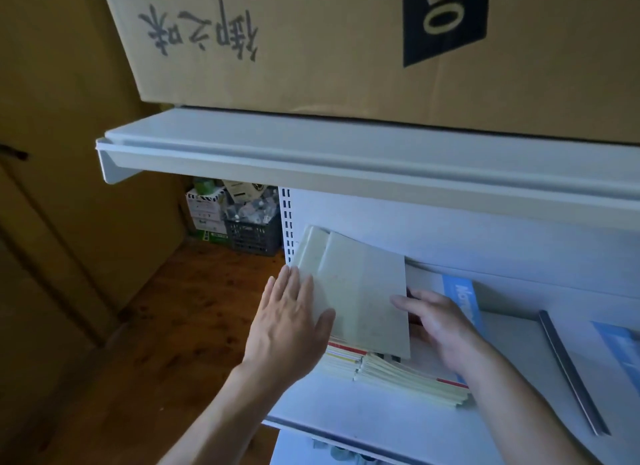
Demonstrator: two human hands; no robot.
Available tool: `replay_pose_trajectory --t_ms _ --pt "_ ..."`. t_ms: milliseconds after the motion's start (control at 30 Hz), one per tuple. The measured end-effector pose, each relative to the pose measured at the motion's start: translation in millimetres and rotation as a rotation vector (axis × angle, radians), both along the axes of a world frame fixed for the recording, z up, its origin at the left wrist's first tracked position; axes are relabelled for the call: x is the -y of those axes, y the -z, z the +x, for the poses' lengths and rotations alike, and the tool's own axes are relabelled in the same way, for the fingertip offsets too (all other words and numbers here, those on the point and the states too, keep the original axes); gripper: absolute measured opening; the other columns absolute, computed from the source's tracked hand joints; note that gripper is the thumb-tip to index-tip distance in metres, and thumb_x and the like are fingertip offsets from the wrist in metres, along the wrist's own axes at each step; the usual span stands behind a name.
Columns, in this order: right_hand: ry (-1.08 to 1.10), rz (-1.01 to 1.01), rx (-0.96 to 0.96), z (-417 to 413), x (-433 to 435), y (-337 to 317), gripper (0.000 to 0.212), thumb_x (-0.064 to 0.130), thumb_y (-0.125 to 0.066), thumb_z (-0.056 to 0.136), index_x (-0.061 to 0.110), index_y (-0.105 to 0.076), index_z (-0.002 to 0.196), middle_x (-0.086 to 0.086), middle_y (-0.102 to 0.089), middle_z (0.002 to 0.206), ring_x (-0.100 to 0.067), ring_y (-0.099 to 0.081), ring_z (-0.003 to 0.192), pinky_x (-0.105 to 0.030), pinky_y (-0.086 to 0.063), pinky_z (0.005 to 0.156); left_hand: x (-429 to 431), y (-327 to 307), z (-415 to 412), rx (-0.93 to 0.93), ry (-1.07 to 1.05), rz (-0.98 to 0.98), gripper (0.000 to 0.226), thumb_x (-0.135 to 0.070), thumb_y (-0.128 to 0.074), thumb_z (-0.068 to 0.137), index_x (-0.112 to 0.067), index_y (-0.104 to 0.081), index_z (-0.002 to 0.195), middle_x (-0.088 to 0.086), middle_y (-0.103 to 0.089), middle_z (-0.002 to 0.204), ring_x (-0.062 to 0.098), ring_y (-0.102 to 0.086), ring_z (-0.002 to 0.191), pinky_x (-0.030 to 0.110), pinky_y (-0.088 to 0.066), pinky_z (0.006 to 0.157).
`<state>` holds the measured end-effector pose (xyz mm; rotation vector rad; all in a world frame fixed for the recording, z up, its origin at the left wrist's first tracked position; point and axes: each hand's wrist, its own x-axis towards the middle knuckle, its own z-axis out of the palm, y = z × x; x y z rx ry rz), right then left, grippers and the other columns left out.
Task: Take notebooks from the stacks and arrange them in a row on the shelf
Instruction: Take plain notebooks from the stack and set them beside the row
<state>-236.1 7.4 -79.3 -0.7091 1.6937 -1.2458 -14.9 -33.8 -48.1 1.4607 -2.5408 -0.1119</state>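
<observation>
Left grip [294, 312], flat-fingered, presses the left edge of the leaning notebooks [360, 291]; right grip [436, 322] pinches their right edge.

Two pale green notebooks [363, 291] are leaning upright at the white shelf's [363, 426] left end. Stacks [408, 378] of more are lying flat just in front.

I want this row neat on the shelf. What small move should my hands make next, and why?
Probably tip the pale notebooks upright and slide them toward the left end of the shelf. They lean tilted over the flat stacks, your left hand flat on the cover, your right hand at the right edge.
</observation>
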Motion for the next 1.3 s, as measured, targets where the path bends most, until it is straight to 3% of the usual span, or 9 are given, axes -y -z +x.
replay_pose_trajectory --t_ms 167,333,533,667,733,867,1000,1133,1300 --pt "0.021 -0.013 0.022 1 0 0 0.012 0.012 -0.072 0.082 0.016 -0.073 0.093 0.0 -0.076 0.098 -0.017 -0.068 0.095 -0.034 -0.047 0.092 -5 0 -7 -0.048 0.021 0.024 0.065 -0.052 -0.028 0.099 -0.017 -0.013 0.153 0.005 -0.012 0.162 0.018 0.004 0.15 0.032 0.019 0.114" --pt "0.031 -0.048 0.087 4 -1 2 0.026 0.006 -0.068 0.084 0.012 -0.065 0.11 -0.004 -0.074 0.104 -0.026 -0.068 0.1 -0.046 -0.05 0.096 -6 -6 -20 -0.225 -0.047 0.143 0.065 -0.044 -0.041 0.099 -0.018 -0.013 0.152 -0.001 -0.021 0.157 0.019 -0.007 0.148 0.032 0.003 0.119" --pt "0.033 -0.074 0.11 6 -3 -2 0.026 0.002 -0.066 0.085 0.01 -0.065 0.11 -0.008 -0.074 0.102 -0.026 -0.069 0.09 -0.043 -0.055 0.087 17 -21 -20 -1.035 -0.174 0.729 0.069 -0.025 -0.07 0.086 -0.017 -0.034 0.144 0.003 -0.048 0.14 0.021 -0.056 0.116 0.041 -0.052 0.093" --pt "0.033 -0.092 0.161 12 -5 -11 0.027 0.004 -0.065 0.087 0.014 -0.064 0.112 -0.009 -0.072 0.105 -0.023 -0.07 0.087 -0.031 -0.053 0.07 26 -32 -14 -1.061 -0.161 1.003 0.029 -0.016 -0.065 0.089 -0.008 -0.059 0.116 0.009 -0.069 0.108 0.025 -0.064 0.101 0.042 -0.051 0.093" --pt "0.037 -0.112 0.117 16 -5 -18 0.032 0.006 -0.067 0.086 0.014 -0.063 0.116 -0.011 -0.071 0.109 -0.023 -0.069 0.089 -0.03 -0.052 0.07 27 -31 -11 -1.104 -0.135 1.062 0.038 -0.011 -0.059 0.092 -0.01 -0.054 0.129 0.01 -0.068 0.113 0.028 -0.065 0.101 0.045 -0.051 0.095" --pt "0.037 -0.21 0.103 21 -10 -35 0.03 0.01 -0.064 0.088 0.02 -0.064 0.116 -0.005 -0.072 0.107 -0.016 -0.068 0.083 -0.025 -0.05 0.068 17 -32 -7 -1.308 -0.121 0.953 0.051 0.0 -0.049 0.092 -0.022 -0.047 0.138 0.011 -0.068 0.112 0.026 -0.066 0.09 0.035 -0.057 0.067" --pt "-0.045 -0.289 0.202 20 -31 -42 0.037 0.023 -0.055 0.095 0.04 -0.057 0.128 0.013 -0.066 0.123 -0.015 -0.062 0.116 -0.041 -0.037 0.1 -10 -36 -17 -1.479 0.015 0.965 0.046 0.002 -0.046 0.091 -0.029 -0.061 0.121 0.014 -0.068 0.111 0.035 -0.063 0.099 0.053 -0.054 0.084" --pt "0.048 -0.343 0.278 5 -69 -41 0.036 0.015 -0.053 0.096 0.032 -0.059 0.127 0.003 -0.069 0.121 -0.02 -0.065 0.11 -0.042 -0.046 0.096 -37 -33 -47 -1.464 0.116 1.032 0.042 -0.001 -0.044 0.093 -0.028 -0.059 0.121 0.016 -0.067 0.111 0.033 -0.067 0.091 0.066 -0.049 0.08" --pt "0.22 -0.413 0.189 -42 -147 -39 0.038 0.005 -0.053 0.094 0.022 -0.059 0.127 -0.003 -0.071 0.116 -0.021 -0.067 0.1 -0.031 -0.051 0.074 -88 -22 -113 -1.388 0.223 1.16 0.05 -0.002 -0.047 0.083 -0.023 -0.057 0.127 0.013 -0.068 0.117 0.029 -0.064 0.097 0.04 -0.051 0.076"
